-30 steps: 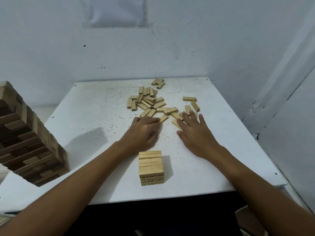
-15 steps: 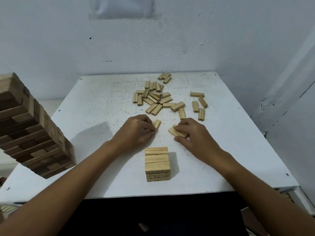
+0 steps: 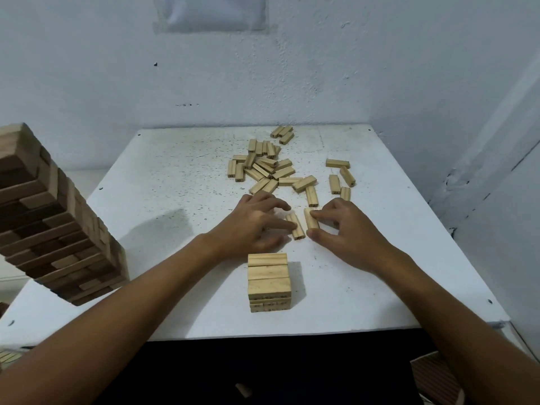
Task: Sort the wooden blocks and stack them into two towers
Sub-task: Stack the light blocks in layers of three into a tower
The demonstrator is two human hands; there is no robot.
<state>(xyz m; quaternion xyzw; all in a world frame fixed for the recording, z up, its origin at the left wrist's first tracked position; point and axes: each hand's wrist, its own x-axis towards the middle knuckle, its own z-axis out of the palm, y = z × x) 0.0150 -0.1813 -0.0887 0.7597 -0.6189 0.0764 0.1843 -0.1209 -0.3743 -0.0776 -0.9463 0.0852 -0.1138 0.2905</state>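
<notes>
Just beyond the short stack, both hands gather blocks. The right hand pinches one block; the left hand's curled fingers touch another. Next, I'd say: set them squarely on top.

I see a white counter peppered with small black specks. Loose blocks are pale yellow pine, some with black numbers stamped on the ends. The short stack is the same pale wood, black marks on its lower rows. The tall tower mixes dark brown and light tan blocks. Wall is off-white.
</notes>
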